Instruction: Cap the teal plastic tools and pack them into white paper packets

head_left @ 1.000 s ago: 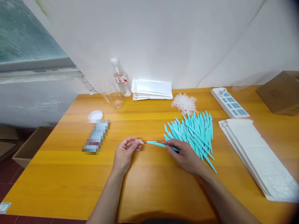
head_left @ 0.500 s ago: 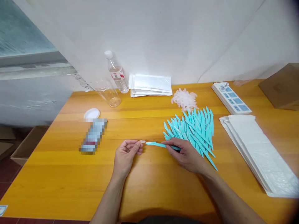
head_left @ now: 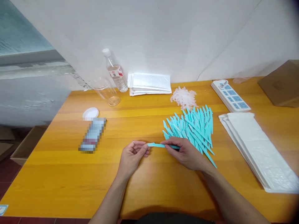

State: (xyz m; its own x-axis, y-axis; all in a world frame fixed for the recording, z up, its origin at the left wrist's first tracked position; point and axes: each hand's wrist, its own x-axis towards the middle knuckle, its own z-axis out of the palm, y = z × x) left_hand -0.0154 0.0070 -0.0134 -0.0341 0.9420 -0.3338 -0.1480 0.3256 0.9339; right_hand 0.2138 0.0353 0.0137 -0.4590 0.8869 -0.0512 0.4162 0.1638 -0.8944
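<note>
Between finger and thumb, my right hand (head_left: 185,154) grips the handle of a turquoise eyebrow razor (head_left: 160,145), its blade end pointing left. My left hand (head_left: 133,157) is pinched closed at that blade end, on a small translucent cap (head_left: 150,144). The cap appears to be over the blade, though the fingertips hide part of it. Just behind my right hand spreads a pile of similar turquoise razors (head_left: 201,130). Beyond them lies a heap of translucent caps (head_left: 184,97).
White plastic sleeves lie in a stack (head_left: 254,146) at the right, with another stack (head_left: 150,83) by the wall. A power strip (head_left: 231,95) and cardboard box (head_left: 282,85) are back right. Leftward stand a water bottle (head_left: 116,74) and clear jar (head_left: 106,91), near a white lid (head_left: 91,113) and blurred flat object (head_left: 92,135).
My left hand has moved right with the cap, closing the gap to the razor's blade end. My right hand keeps nearly the same place and grip.
</note>
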